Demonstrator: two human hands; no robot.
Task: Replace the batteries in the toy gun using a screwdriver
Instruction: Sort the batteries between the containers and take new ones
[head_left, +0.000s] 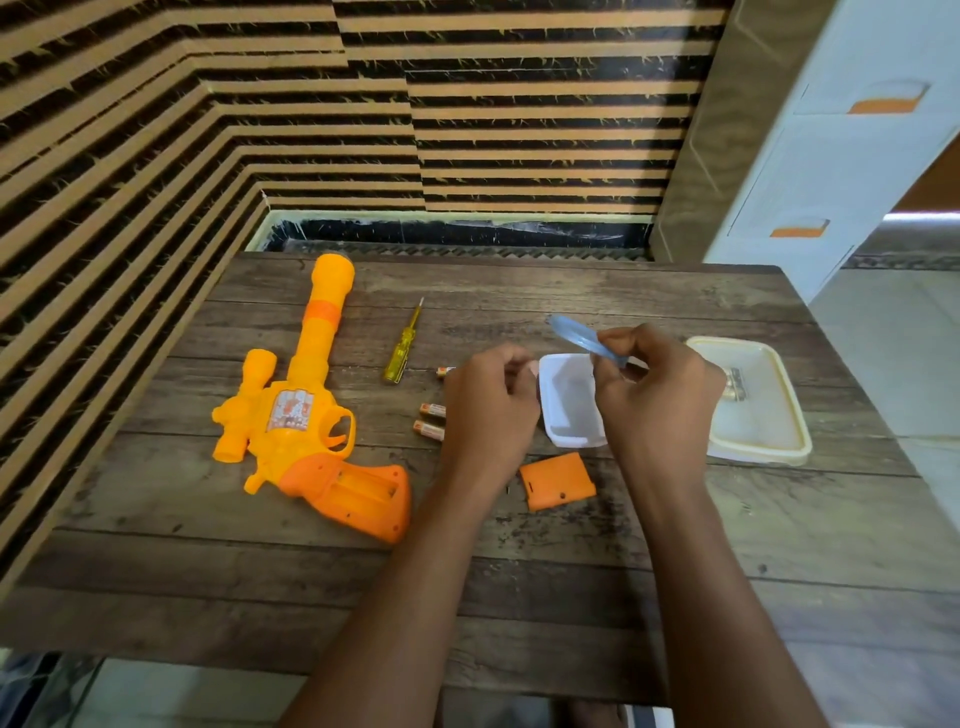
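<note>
Your left grip (488, 410) and your right grip (654, 395) are bare hands, with knuckles and finger joints plain to see; one short fingernail shows on the left. Both forearms are bare too, slim at the wrists and broadening toward the near edge of the surface

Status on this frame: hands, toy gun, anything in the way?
Right hand pinches blue lid; left hand curled beside white tub, grip unclear. Toy gun compartment open, cover off, three batteries loose. Nothing blocking the gun.
</note>
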